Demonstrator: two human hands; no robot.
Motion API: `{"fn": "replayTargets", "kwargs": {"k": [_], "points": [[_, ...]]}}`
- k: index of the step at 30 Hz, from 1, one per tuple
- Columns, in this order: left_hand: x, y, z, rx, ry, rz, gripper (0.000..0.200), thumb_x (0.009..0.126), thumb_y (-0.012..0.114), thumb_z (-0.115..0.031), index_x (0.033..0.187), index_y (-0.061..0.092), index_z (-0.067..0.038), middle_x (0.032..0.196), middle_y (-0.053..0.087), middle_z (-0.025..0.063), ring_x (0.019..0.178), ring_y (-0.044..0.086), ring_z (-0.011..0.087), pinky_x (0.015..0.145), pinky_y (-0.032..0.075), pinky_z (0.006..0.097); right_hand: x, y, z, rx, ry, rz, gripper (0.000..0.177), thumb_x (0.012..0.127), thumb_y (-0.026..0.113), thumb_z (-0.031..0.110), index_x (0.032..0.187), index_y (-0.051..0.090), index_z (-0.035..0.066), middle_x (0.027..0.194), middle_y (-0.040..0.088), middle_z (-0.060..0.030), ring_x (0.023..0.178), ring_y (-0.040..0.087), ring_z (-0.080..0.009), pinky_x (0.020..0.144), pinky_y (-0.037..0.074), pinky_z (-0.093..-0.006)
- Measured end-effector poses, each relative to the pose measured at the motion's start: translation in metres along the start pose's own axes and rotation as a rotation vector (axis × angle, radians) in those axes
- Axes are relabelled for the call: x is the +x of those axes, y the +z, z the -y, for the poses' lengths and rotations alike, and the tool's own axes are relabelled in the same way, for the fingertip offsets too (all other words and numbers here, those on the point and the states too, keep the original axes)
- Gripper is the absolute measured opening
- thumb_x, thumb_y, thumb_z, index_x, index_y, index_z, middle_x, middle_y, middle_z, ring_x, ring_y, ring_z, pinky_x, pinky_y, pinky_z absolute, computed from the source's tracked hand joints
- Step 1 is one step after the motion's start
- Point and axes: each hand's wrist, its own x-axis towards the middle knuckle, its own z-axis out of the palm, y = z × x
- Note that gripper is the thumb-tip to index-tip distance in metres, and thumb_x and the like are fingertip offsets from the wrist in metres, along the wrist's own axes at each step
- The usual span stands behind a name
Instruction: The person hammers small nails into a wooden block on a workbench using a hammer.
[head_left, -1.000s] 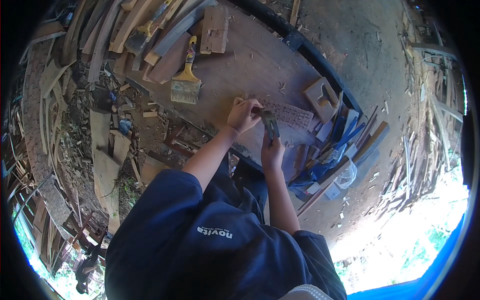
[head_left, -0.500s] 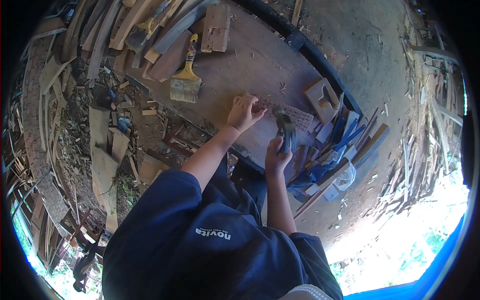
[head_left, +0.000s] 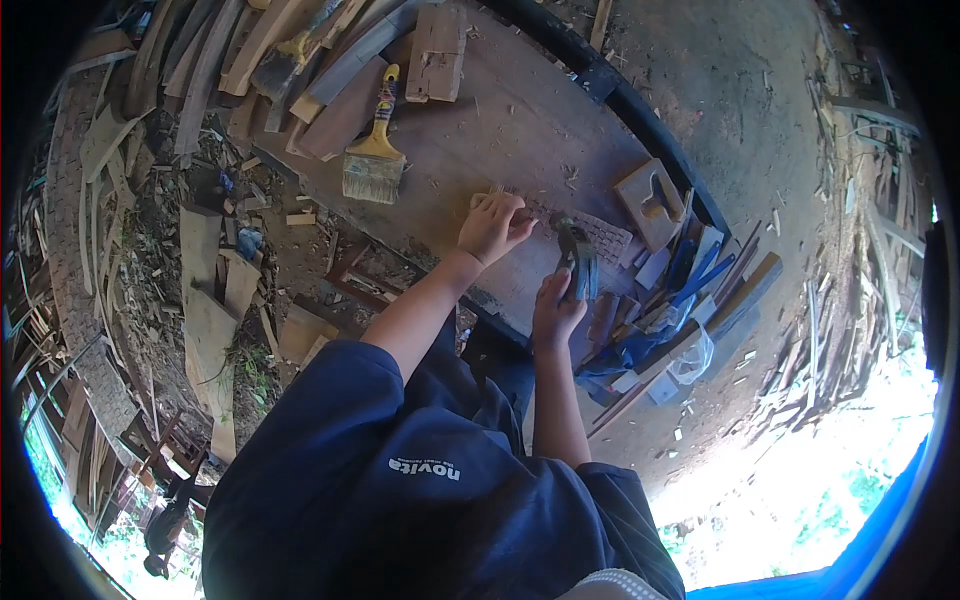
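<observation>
My right hand [head_left: 557,315] is closed around the handle of a dark hammer [head_left: 577,255], whose head is up against the near side of a carved wooden panel [head_left: 605,240]. To its left, my left hand [head_left: 488,232] has its fingers curled and pinched at the left end of the panel. Something small and dark shows at those fingertips, too small to name. Beyond the left hand lies a wide paintbrush [head_left: 374,165] with a yellow handle, bristles towards me.
The brown worktable [head_left: 510,100] has a dark raised edge [head_left: 640,125]. A wooden block with a cutout [head_left: 652,203] lies at right, beside blue-handled tools [head_left: 700,280] and a plastic bag [head_left: 692,357]. Wood offcuts [head_left: 345,75] are piled at the far left; scraps litter the ground.
The hammer in my right hand has shifted slightly to the right and tilted. My left hand stays at almost the same spot, its fingers drawn in a little more.
</observation>
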Motion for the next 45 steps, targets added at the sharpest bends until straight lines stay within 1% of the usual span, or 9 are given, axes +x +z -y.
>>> {"fn": "replayTargets", "kwargs": {"k": [11,14,16,25,27,31,35,40,45], "points": [[0.000,0.000,-0.001,-0.009,-0.028,0.043,0.039,0.081,0.077,-0.028,0.106,0.052,-0.013,0.095,0.063,0.0044,0.088,0.062,0.0248,0.084,0.040,0.0418,-0.006,-0.005,-0.029,-0.010,-0.067,-0.048,0.029,0.106,0.045,0.025,0.083,0.049,0.006,0.063,0.049,0.0013,0.050,0.044,-0.0061,0.047,0.036,-0.0228],[0.003,-0.002,-0.001,-0.037,-0.022,0.052,0.037,0.083,0.074,-0.029,0.107,0.052,-0.011,0.095,0.063,0.0062,0.087,0.061,0.0268,0.084,0.039,0.0427,-0.017,-0.018,-0.039,0.239,0.097,-0.155,0.024,0.105,0.046,0.025,0.088,0.046,0.008,0.062,0.048,0.0000,0.048,0.046,-0.0086,0.045,0.038,-0.0238],[0.003,-0.002,-0.002,-0.049,0.003,0.038,0.036,0.084,0.072,-0.030,0.107,0.052,-0.011,0.095,0.063,0.0073,0.088,0.061,0.0279,0.084,0.039,0.0434,-0.020,-0.030,-0.053,0.714,0.229,-0.262,0.020,0.100,0.055,0.022,0.089,0.047,0.008,0.058,0.046,-0.0002,0.044,0.045,-0.0085,0.039,0.039,-0.0250],[0.002,-0.001,0.002,-0.045,0.082,0.112,0.031,0.086,0.066,-0.027,0.108,0.053,-0.009,0.092,0.060,0.0088,0.086,0.058,0.0269,0.082,0.039,0.0429,0.007,-0.062,-0.103,0.557,0.279,-0.484,0.013,0.090,0.055,0.009,0.101,0.049,0.004,0.055,0.047,-0.0032,0.035,0.043,-0.0133,0.033,0.037,-0.0296],[0.002,0.007,0.004,-0.256,-0.238,0.132,0.024,0.089,0.064,-0.025,0.104,0.055,-0.008,0.084,0.059,0.0072,0.075,0.057,0.0236,0.080,0.039,0.0393,0.008,-0.059,-0.101,0.432,0.279,-0.505,0.018,0.089,0.054,0.007,0.105,0.050,0.002,0.056,0.048,-0.0037,0.036,0.045,-0.0145,0.033,0.038,-0.0302],[0.048,0.009,-0.049,-0.212,-0.124,0.237,0.014,0.090,0.063,-0.020,0.097,0.058,-0.009,0.078,0.060,0.0072,0.070,0.060,0.0253,0.074,0.043,0.0388,0.009,-0.062,-0.094,0.309,0.339,-0.521,0.027,0.086,0.058,0.011,0.110,0.054,-0.003,0.060,0.056,-0.0075,0.039,0.054,-0.0177,0.035,0.043,-0.0320],[0.117,0.066,-0.104,-0.268,0.280,0.449,0.008,0.088,0.063,-0.011,0.095,0.060,-0.008,0.081,0.063,0.0107,0.078,0.065,0.0330,0.065,0.051,0.0413,0.008,-0.064,-0.104,0.254,0.371,-0.526,0.029,0.086,0.059,0.013,0.110,0.056,-0.003,0.063,0.060,-0.0090,0.041,0.057,-0.0190,0.037,0.045,-0.0332],[0.163,0.145,-0.113,0.087,0.350,0.484,0.014,0.084,0.067,-0.013,0.097,0.064,-0.009,0.106,0.062,0.0101,0.104,0.061,0.0306,0.087,0.049,0.0443,0.010,-0.060,-0.117,0.100,0.322,-0.553,0.034,0.084,0.062,0.019,0.111,0.060,-0.002,0.072,0.067,-0.0144,0.055,0.066,-0.0228,0.056,0.053,-0.0367],[0.181,0.163,-0.115,0.204,0.408,0.617,0.020,0.082,0.068,-0.015,0.101,0.066,-0.011,0.109,0.062,0.0088,0.112,0.057,0.0300,0.095,0.046,0.0440,0.009,-0.064,-0.113,0.196,0.460,-0.500,0.036,0.083,0.063,0.021,0.111,0.060,-0.001,0.079,0.069,-0.0164,0.070,0.070,-0.0296,0.068,0.053,-0.0394]]}}
